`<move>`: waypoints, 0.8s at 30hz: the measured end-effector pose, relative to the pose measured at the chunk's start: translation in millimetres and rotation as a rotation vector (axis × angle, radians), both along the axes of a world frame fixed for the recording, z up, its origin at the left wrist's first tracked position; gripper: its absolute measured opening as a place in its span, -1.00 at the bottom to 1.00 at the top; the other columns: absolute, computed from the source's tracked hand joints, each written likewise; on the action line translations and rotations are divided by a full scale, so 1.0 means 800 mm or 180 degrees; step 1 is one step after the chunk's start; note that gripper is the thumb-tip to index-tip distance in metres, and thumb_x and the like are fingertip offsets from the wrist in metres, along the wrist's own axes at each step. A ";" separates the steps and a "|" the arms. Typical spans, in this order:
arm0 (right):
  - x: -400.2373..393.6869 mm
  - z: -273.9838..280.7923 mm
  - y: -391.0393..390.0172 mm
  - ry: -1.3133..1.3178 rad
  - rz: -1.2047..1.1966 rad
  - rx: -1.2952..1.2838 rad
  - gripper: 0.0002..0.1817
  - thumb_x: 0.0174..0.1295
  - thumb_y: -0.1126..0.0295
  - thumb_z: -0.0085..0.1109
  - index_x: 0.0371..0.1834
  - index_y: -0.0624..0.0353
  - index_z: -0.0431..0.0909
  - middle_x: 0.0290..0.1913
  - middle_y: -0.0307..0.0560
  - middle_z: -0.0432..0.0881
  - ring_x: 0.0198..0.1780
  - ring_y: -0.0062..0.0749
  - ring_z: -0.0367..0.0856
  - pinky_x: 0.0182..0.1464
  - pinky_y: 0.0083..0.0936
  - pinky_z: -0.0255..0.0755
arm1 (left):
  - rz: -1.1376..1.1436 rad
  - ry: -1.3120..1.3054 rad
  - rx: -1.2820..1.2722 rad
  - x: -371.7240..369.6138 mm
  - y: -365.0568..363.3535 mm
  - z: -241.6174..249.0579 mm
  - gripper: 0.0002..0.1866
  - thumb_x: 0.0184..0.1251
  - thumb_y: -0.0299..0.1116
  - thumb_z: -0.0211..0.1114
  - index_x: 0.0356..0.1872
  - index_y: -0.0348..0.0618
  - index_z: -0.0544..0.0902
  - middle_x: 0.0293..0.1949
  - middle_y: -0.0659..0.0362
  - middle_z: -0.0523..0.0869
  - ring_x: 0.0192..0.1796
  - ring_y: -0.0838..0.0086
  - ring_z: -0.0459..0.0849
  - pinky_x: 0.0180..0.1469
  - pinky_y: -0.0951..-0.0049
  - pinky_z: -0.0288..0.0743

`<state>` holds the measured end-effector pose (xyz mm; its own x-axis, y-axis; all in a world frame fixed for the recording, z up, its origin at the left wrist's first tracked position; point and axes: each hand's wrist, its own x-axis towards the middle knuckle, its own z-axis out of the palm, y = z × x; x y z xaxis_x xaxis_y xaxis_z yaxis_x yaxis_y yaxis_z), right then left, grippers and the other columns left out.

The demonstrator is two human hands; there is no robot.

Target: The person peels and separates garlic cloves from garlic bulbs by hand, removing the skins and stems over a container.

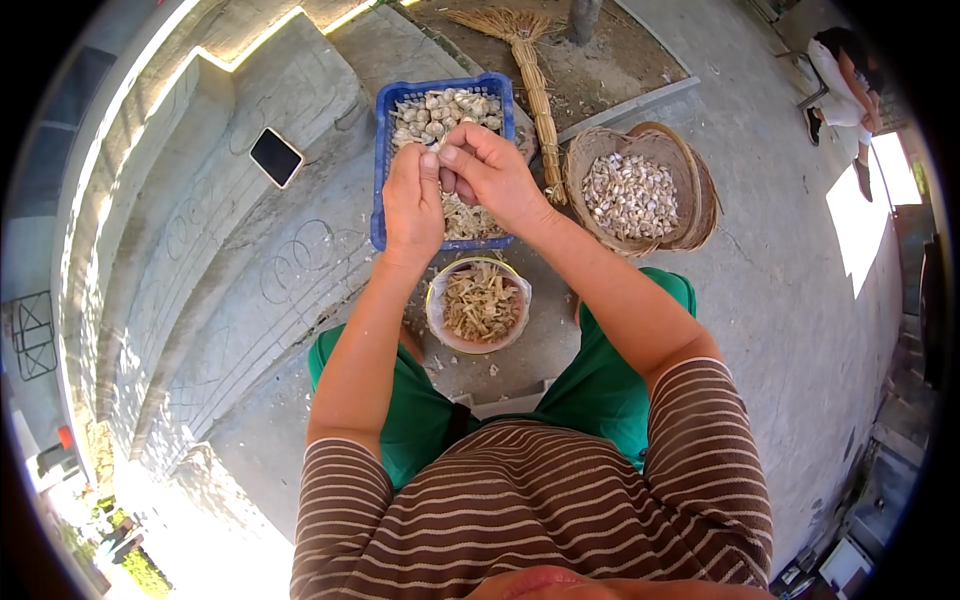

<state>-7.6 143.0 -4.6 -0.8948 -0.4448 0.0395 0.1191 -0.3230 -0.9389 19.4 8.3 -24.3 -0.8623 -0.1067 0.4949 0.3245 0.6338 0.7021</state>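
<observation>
Over the blue crate [379,190], my left hand [414,200] and my right hand [490,172] meet with thumbs and fingertips pressed together. A small pale piece, seemingly garlic, shows between the fingertips; both hands appear to pinch it. Whole garlic bulbs [440,108] fill the far part of the crate, and loose dry skins [468,222] lie in its near part. Nearer my body stands a round lined bucket [436,322] with dry stalks and peelings [480,302] in it. To the right, a wicker basket [694,200] holds many separate cloves [630,196].
A straw broom [535,90] lies between crate and basket, beside a raised kerb [630,108]. A phone [276,158] rests on the concrete ledge at left. Another person [850,80] sits at the far upper right. My knees flank the bucket.
</observation>
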 end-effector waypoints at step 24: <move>0.001 0.010 0.005 0.1764 -0.0733 0.1392 -0.89 0.24 0.43 0.18 -0.31 0.25 0.53 -0.45 -0.21 0.57 -0.43 -0.70 0.45 -0.40 -0.66 0.38 | -0.0851 -0.1523 0.3247 0.009 0.001 0.029 -0.90 0.33 -0.46 0.12 -0.19 -0.22 0.49 -0.50 0.33 0.47 -0.58 0.74 0.27 -0.58 0.69 0.17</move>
